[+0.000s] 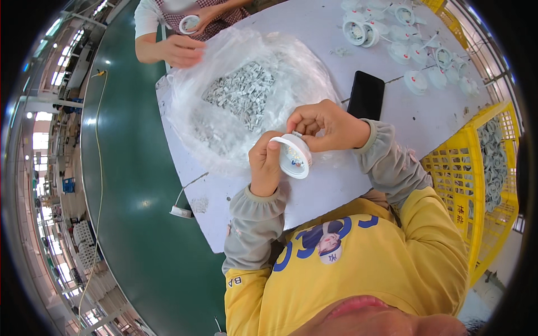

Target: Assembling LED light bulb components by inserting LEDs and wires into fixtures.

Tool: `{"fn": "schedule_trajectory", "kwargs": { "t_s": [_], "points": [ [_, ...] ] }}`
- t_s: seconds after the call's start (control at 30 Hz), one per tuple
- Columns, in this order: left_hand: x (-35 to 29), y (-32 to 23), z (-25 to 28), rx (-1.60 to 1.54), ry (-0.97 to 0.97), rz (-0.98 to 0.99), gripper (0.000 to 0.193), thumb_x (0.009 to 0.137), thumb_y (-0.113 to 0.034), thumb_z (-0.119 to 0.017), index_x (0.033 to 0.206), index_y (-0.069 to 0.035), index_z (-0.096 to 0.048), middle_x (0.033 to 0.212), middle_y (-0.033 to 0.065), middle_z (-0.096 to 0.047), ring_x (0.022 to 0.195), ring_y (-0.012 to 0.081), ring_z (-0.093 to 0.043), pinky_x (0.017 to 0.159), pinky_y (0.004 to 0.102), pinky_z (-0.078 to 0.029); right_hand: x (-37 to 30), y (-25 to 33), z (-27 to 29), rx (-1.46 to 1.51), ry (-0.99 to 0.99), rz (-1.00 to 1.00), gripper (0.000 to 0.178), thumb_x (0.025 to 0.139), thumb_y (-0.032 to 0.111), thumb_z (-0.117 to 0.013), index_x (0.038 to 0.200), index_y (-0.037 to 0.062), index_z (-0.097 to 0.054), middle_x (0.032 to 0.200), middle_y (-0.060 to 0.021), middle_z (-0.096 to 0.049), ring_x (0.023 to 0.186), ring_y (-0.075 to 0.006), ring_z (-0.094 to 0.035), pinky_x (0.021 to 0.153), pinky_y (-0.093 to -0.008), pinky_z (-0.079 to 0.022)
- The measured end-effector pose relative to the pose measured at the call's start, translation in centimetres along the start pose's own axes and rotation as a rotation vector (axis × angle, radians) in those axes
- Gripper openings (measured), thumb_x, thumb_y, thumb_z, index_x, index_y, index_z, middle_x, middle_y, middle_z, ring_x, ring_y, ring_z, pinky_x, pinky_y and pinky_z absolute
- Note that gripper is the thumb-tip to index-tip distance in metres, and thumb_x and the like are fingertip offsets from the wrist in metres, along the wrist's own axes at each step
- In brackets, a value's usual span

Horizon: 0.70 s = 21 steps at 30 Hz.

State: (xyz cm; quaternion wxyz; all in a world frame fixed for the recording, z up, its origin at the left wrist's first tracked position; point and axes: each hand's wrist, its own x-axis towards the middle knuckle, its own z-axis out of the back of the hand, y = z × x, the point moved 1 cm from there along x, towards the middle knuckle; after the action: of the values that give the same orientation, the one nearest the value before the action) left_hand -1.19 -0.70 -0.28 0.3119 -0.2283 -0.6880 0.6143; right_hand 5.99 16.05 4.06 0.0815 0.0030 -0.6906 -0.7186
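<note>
My left hand (265, 164) grips a white round LED downlight (295, 156) by its rim, thumb over the edge. The lamp is tilted, and small light dots show on its inner face. At the lamp's far side my right hand (327, 126) is closed in a pinch, its fingertips touching the housing. Whatever small piece those fingers hold is mostly hidden. Just beyond both hands lies an open clear plastic bag (305, 64), spread wide on the table. Heaped inside it are many small grey-white parts (242, 94).
A black phone (366, 96) lies on the white table (330, 190) right of the bag. Several finished-looking downlights (415, 82) cover the far right. A yellow crate (455, 168) stands at the right edge. Across the table a co-worker's hand (182, 51) reaches near the bag.
</note>
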Motion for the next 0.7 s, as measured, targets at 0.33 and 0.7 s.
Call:
{"fn": "schedule_trajectory", "kwargs": {
  "t_s": [0.33,0.7],
  "points": [
    [0.0,0.4,0.2,-0.134,-0.056,0.041,0.043,0.093,-0.038,-0.037,0.084,-0.001,-0.055,0.074,-0.0004,-0.052,0.067,0.0048,-0.044,0.06,0.0197,-0.036,0.5,-3.9,15.6,-1.112,-0.596,-0.062,0.026,0.073,0.012,-0.053,0.098,0.0056,-0.055,0.075,-0.0154,-0.059,0.061,-0.029,-0.054,0.06,-0.0367,-0.044],
    [0.1,-1.3,-0.3,-0.111,0.086,-0.017,0.036,0.095,-0.033,-0.035,0.089,-0.001,-0.051,0.074,-0.0017,-0.049,0.069,0.0044,-0.041,0.061,0.0193,-0.035,6.5,1.9,6.5,-0.806,-0.25,0.224,0.02,0.076,0.012,-0.054,0.094,0.0051,-0.061,0.083,-0.0101,-0.06,0.074,-0.0272,-0.056,0.07,-0.035,-0.045]
  ]
}}
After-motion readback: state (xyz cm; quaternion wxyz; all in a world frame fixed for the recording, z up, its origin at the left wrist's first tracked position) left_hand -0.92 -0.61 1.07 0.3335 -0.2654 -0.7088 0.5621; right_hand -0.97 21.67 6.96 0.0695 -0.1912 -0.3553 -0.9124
